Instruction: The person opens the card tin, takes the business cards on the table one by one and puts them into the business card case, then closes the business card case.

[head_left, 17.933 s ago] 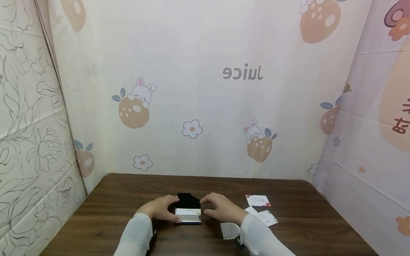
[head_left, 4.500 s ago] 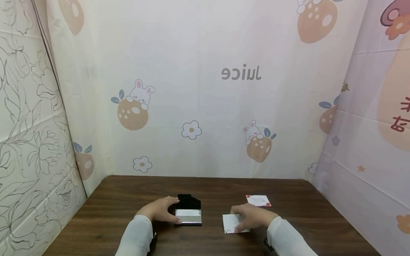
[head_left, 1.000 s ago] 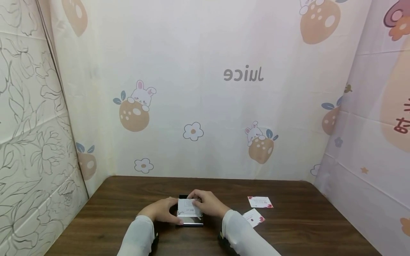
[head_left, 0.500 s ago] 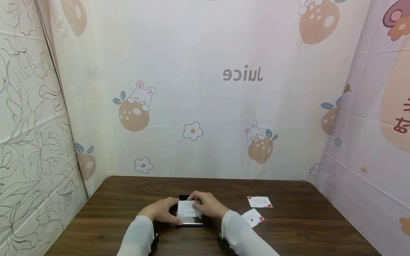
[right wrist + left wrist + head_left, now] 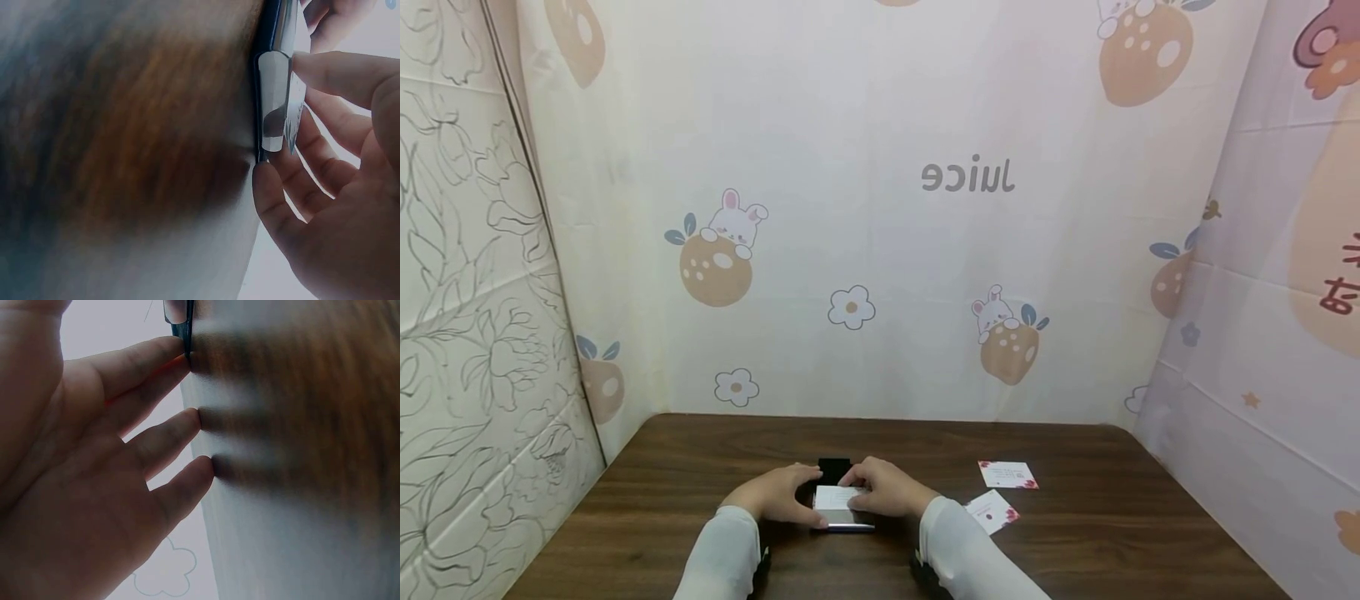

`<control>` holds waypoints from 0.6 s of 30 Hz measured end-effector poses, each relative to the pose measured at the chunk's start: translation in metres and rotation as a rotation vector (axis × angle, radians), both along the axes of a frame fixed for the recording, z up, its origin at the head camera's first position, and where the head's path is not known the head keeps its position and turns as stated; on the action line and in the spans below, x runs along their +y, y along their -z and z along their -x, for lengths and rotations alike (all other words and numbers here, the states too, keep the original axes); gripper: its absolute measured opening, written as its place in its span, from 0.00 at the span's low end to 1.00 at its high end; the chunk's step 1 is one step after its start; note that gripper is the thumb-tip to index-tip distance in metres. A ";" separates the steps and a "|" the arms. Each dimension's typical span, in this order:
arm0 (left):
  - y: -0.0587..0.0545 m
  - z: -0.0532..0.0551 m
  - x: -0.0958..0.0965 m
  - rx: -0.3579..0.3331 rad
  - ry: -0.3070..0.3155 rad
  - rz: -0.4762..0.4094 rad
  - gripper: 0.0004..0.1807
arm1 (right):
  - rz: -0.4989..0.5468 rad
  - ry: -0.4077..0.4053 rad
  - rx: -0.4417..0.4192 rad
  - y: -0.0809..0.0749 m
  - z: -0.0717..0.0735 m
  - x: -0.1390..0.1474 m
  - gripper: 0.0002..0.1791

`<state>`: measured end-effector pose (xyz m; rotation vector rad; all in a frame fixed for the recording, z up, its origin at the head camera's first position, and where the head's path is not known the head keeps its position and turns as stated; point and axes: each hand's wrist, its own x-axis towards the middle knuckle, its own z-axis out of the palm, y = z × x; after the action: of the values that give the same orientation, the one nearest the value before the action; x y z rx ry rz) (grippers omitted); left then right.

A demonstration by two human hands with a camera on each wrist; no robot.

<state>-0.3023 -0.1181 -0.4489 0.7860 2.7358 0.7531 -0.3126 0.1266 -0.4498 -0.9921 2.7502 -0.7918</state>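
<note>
A flat business card case [image 5: 850, 517] with a silvery front lies on the table, its black lid [image 5: 833, 469] standing open toward the back. My left hand [image 5: 775, 493] steadies its left side, thumb at the front corner and index finger near the lid; in the left wrist view the other fingertips touch the table. With thumb and fingers, my right hand [image 5: 887, 490] pinches a white business card [image 5: 831, 497], partly inside the case. From the right wrist view, the card edge [image 5: 292, 134] sticks out beside the case's silver end [image 5: 272, 94].
Two white business cards with red corner prints, one farther back [image 5: 1007, 474] and one nearer [image 5: 992, 510], lie to the right; the right sleeve [image 5: 973, 542] partly covers the nearer. The brown wooden table [image 5: 700, 450] meets a printed curtain [image 5: 850, 375] behind.
Over the last second, the right hand has slid the card toward me, lower into the case. Earlier it picked up white cards from the right, which no longer lie there. The left hand stays at the case.
</note>
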 end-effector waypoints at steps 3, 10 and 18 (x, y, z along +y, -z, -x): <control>-0.001 0.000 0.000 0.005 0.004 0.001 0.46 | 0.004 -0.006 0.000 -0.001 -0.002 0.000 0.13; -0.001 -0.001 0.000 0.007 0.012 -0.007 0.45 | -0.002 -0.035 0.001 -0.004 -0.006 0.000 0.11; -0.002 -0.003 0.000 0.011 0.007 -0.008 0.45 | -0.021 -0.063 0.012 -0.002 -0.004 -0.001 0.11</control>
<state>-0.2995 -0.1177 -0.4465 0.8040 2.7397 0.7613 -0.3083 0.1257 -0.4476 -1.0771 2.7167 -0.7481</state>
